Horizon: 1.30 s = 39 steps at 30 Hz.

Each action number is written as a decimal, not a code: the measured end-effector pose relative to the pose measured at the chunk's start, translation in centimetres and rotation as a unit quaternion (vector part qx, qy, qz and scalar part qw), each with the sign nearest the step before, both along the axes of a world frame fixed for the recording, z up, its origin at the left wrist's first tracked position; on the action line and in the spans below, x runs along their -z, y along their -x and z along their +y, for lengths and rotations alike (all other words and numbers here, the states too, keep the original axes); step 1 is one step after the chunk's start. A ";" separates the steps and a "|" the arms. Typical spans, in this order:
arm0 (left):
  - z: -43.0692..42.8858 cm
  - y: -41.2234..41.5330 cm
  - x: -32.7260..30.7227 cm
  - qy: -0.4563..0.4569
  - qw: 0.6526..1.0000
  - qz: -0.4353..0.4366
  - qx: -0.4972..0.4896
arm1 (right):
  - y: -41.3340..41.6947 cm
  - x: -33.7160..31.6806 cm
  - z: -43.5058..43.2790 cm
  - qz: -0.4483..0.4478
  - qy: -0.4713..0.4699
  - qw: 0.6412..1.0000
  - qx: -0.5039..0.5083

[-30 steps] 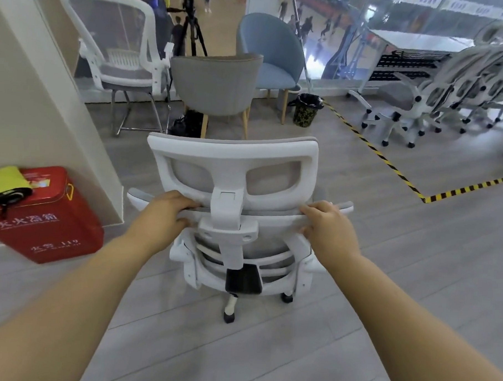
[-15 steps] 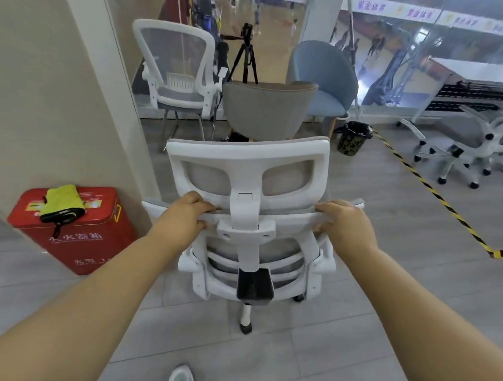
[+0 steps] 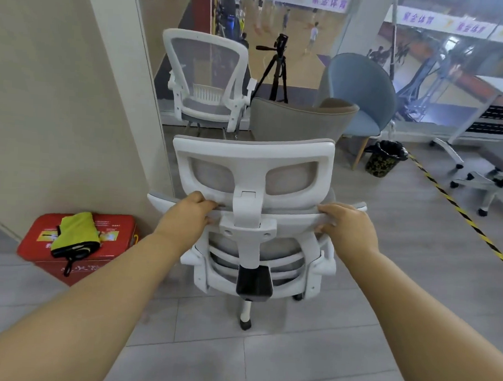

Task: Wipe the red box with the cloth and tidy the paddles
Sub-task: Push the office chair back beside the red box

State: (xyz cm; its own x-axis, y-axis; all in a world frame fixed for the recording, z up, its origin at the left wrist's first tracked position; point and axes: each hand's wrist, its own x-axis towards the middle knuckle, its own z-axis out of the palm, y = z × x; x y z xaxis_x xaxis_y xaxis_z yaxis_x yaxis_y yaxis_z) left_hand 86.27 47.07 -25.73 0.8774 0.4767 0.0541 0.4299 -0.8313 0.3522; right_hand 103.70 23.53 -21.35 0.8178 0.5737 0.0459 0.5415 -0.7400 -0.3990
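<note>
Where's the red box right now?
In the head view the red box sits on the floor at lower left, by the wall, left of the white chair, a yellow bag on top.

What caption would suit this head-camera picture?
Left hand and right hand grip a white office chair; yellow pouch lies on the red box.

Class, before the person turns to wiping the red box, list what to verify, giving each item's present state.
1. Hands free for wiping: not ok. The left hand and right hand both grip the white chair.
2. Red box in sight: ok. It sits on the floor at the left, by the wall.
3. Box top bare: not ok. A yellow pouch lies on it.
4. Cloth located: cannot tell. No plain cloth shows.
5. Paddles located: cannot tell. None are visible.
6. Space beyond the white chair: not ok. A grey chair stands just past it.
</note>
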 end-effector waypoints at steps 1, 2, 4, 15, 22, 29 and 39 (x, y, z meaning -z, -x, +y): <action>1.1 -0.6 0.0 -0.007 1.000 0.007 -0.005 | -0.7 0.0 1.2 -0.001 0.004 1.000 -0.004; 2.1 -1.3 0.0 -0.011 1.000 0.016 -0.010 | -1.5 0.0 2.3 -0.003 0.008 1.000 -0.008; 4.2 -2.7 0.1 -0.019 0.999 0.026 -0.025 | -3.2 0.0 4.5 -0.006 0.011 1.000 -0.018; 13.1 -7.8 1.0 0.036 0.996 -0.036 -0.079 | -11.3 0.6 14.8 -0.024 0.048 0.991 -0.119; 18.0 -10.5 1.1 0.028 0.996 -0.027 -0.082 | -14.3 0.8 19.9 -0.012 0.036 0.992 -0.121; 20.5 -12.2 1.1 0.027 0.997 -0.039 -0.061 | -16.2 0.6 22.6 -0.010 0.004 0.995 -0.104; 20.9 -13.1 1.1 0.042 0.995 -0.051 -0.080 | -16.3 0.1 23.5 -0.017 0.008 0.994 -0.107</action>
State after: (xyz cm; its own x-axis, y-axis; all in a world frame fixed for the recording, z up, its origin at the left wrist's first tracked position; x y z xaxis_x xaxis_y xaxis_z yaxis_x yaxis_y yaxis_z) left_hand 99.39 67.95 -26.84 0.7820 0.6161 0.0939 0.5123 -0.7213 0.4661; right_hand 120.04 47.05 -21.43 0.6755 0.7348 0.0606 0.6997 -0.6129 -0.3671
